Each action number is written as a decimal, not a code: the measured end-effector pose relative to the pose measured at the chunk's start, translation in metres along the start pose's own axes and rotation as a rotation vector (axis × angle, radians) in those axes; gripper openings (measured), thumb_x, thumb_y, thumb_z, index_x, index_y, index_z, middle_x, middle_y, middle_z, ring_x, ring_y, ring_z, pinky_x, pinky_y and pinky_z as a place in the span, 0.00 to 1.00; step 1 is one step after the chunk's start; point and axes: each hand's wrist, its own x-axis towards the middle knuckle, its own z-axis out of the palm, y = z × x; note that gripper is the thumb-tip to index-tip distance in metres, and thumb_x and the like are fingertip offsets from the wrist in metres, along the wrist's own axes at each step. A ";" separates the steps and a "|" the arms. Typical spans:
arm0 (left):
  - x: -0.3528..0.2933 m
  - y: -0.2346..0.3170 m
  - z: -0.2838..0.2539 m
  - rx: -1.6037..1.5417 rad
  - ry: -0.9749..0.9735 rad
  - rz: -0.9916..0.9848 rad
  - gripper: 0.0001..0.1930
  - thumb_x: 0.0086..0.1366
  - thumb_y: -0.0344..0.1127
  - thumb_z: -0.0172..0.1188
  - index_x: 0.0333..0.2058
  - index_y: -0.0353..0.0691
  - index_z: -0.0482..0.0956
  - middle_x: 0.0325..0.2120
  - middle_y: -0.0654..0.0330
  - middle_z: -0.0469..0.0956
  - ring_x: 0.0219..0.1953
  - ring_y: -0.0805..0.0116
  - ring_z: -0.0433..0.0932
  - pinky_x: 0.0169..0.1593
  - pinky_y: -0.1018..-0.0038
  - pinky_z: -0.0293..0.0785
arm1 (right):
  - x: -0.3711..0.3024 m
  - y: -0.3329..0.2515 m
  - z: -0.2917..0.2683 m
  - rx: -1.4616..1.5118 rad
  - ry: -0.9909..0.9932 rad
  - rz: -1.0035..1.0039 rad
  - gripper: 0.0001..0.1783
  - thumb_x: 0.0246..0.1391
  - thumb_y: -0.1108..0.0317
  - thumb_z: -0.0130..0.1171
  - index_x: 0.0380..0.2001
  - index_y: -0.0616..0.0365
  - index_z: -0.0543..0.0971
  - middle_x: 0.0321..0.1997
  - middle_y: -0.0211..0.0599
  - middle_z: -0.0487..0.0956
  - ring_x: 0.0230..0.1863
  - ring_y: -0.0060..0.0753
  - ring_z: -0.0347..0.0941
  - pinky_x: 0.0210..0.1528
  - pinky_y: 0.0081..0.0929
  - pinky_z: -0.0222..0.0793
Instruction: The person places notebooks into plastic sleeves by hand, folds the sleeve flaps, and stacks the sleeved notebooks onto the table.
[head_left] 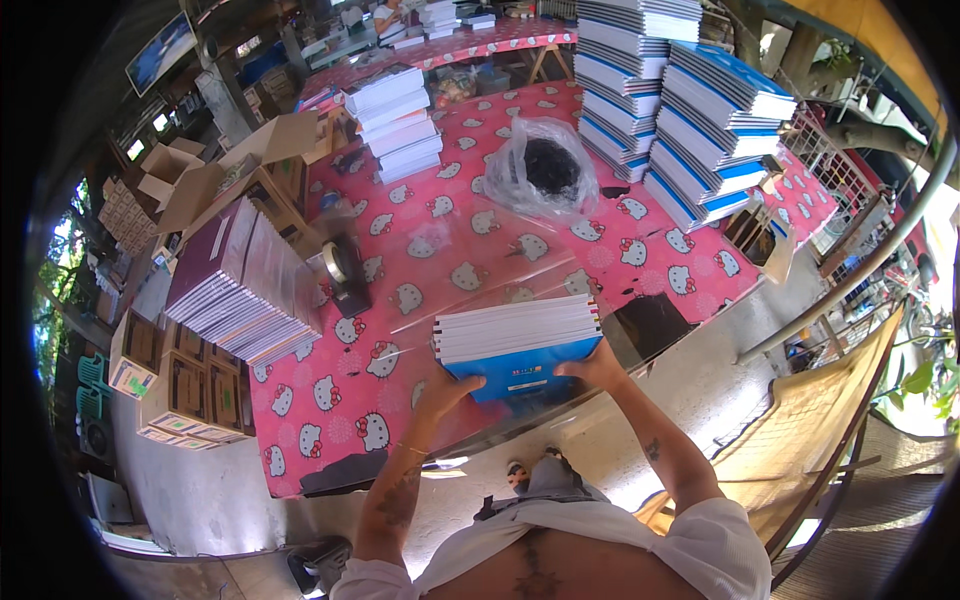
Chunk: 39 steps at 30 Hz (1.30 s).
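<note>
The blue-covered bundle of books (518, 350) is at the near edge of the table (335, 415), cover facing the person, pale page edges upward, long axis running left to right. The left hand (448, 390) and right hand (598, 368) clasp its ends, thumbs on the cover. It is probably heavy and firm, with slippery covers; gripping both ends suits it. Farther right stand taller stacks (712, 135).

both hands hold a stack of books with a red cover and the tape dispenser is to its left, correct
No, the cover is blue, not red, as the head view shows. The left hand and right hand do hold the stack of books, with the tape dispenser to its left.
</note>
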 end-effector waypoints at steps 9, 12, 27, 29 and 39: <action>-0.006 0.197 0.106 1.434 0.177 0.835 0.55 0.52 0.48 0.73 0.68 0.27 0.47 0.60 0.41 0.67 0.63 0.46 0.65 0.66 0.54 0.59 | -0.008 -0.002 -0.002 -0.013 0.078 -0.021 0.54 0.29 0.70 0.83 0.61 0.59 0.62 0.56 0.39 0.74 0.59 0.31 0.68 0.62 0.34 0.64; 0.011 0.175 0.109 1.529 -0.185 0.737 0.52 0.51 0.57 0.70 0.62 0.23 0.57 0.55 0.37 0.69 0.60 0.41 0.68 0.63 0.49 0.61 | -0.002 -0.005 0.000 -0.058 0.080 -0.087 0.52 0.29 0.70 0.83 0.59 0.60 0.63 0.54 0.39 0.75 0.58 0.30 0.69 0.61 0.33 0.65; -0.031 0.254 0.035 1.704 -0.096 0.576 0.32 0.41 0.42 0.75 0.41 0.30 0.70 0.30 0.47 0.75 0.29 0.50 0.77 0.35 0.59 0.74 | -0.027 0.053 -0.014 -1.342 -0.330 0.058 0.63 0.41 0.24 0.58 0.71 0.54 0.53 0.75 0.55 0.48 0.77 0.58 0.35 0.69 0.73 0.30; -0.034 0.274 0.031 1.884 -0.083 0.670 0.34 0.39 0.39 0.75 0.42 0.29 0.69 0.31 0.46 0.74 0.30 0.50 0.76 0.35 0.60 0.74 | -0.031 0.053 -0.023 -1.374 -0.311 0.098 0.63 0.41 0.23 0.57 0.71 0.54 0.52 0.75 0.55 0.47 0.77 0.58 0.34 0.68 0.73 0.28; -0.005 0.264 0.025 1.149 0.402 0.036 0.31 0.47 0.39 0.77 0.46 0.33 0.72 0.42 0.43 0.80 0.45 0.55 0.81 0.45 0.69 0.78 | 0.052 0.076 0.024 0.417 -0.173 0.201 0.52 0.51 0.51 0.67 0.70 0.61 0.52 0.73 0.54 0.54 0.75 0.47 0.48 0.71 0.40 0.50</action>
